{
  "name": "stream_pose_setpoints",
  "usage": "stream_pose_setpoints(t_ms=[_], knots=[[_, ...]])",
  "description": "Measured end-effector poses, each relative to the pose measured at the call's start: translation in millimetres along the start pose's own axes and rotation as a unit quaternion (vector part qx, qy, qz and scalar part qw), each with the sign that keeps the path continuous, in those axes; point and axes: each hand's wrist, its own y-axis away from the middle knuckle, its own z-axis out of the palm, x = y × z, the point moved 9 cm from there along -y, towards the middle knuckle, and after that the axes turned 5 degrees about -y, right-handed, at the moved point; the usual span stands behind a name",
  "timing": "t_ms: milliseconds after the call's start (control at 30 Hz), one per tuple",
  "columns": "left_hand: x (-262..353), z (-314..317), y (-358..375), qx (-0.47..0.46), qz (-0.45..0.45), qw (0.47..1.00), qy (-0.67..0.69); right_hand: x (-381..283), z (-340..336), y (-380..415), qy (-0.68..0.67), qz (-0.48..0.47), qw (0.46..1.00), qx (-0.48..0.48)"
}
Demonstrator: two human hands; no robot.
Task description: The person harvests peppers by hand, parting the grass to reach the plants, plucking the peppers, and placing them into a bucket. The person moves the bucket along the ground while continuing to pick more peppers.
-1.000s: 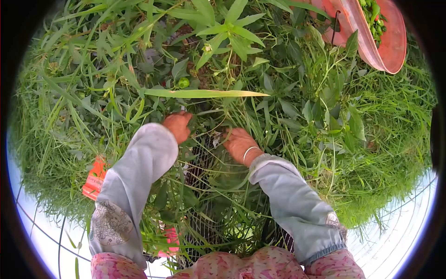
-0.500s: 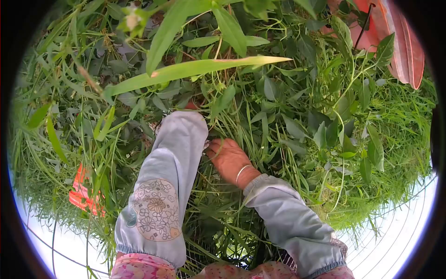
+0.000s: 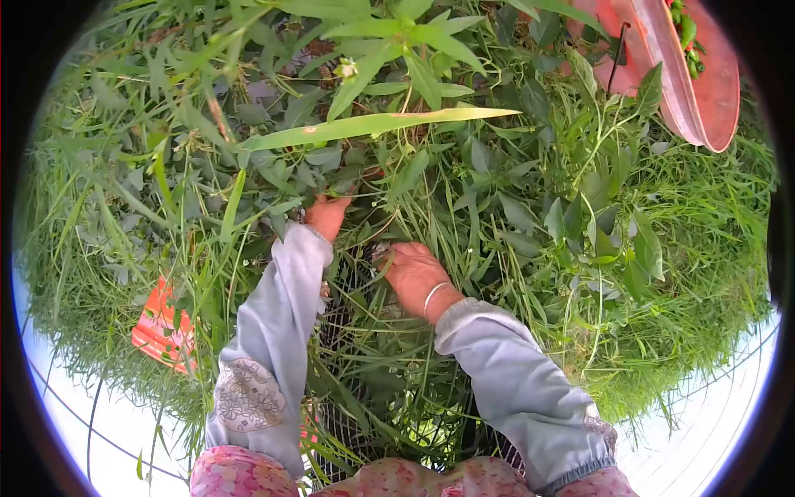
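Note:
Both my arms, in pale blue sleeves, reach into dense green plants. My left hand (image 3: 325, 215) pushes into the leaves, its fingers hidden among stems, so what it grips is unclear. My right hand (image 3: 411, 272), a thin bangle on its wrist, rests with fingers curled over grass and stems just right of the left one. A long pale green leaf blade (image 3: 373, 124) stretches across above both hands. A black wire mesh (image 3: 344, 298) shows between my forearms under the plants.
A red basket (image 3: 704, 83) holding green pods hangs at the top right. An orange-red object (image 3: 161, 327) lies in the grass at the left. Tall grass and leafy stems crowd all sides.
My left arm has drawn back a little, so its hand shows again among the leaves. The view has tilted, bringing the red basket's pods back into sight. The right hand has hardly moved.

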Motion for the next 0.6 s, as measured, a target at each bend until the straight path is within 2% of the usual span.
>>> stream_pose_setpoints(t_ms=[33,67,100,167,233,367,433,467,533,567,600], knots=[[22,-9,17,-0.004,-0.064,0.991,0.118,-2,-2,-1,-0.014,0.016,0.999,-0.042],[38,-12,34,-0.009,-0.126,0.964,0.233,-5,-7,-2,-0.029,0.014,0.999,-0.039],[59,-19,42,0.015,-0.077,0.936,0.342,-7,-10,-1,-0.045,0.012,0.998,-0.036],[86,-36,63,0.013,-0.09,0.931,0.354,-11,-23,-2,-0.091,-0.001,0.996,-0.003],[94,-49,82,0.037,-0.091,0.93,0.354,-6,-22,-1,-0.125,0.04,0.991,-0.031],[148,-60,114,-0.001,-0.06,0.934,0.353,-16,-45,6,-0.158,0.091,0.982,-0.048],[166,-51,131,-0.034,-0.034,0.947,0.318,-23,-60,12,-0.171,0.133,0.976,-0.018],[170,-43,142,-0.039,-0.024,0.951,0.304,-25,-65,17,-0.247,0.148,0.957,0.017],[183,-31,162,-0.036,0.028,0.981,0.19,-21,-73,30,-0.393,0.178,0.898,0.082],[184,-30,169,-0.041,0.025,0.999,0.008,-27,-91,37,-0.373,0.178,0.902,0.125],[189,-30,175,-0.016,0.032,0.997,-0.062,-21,-84,45,-0.424,0.216,0.871,0.127]])
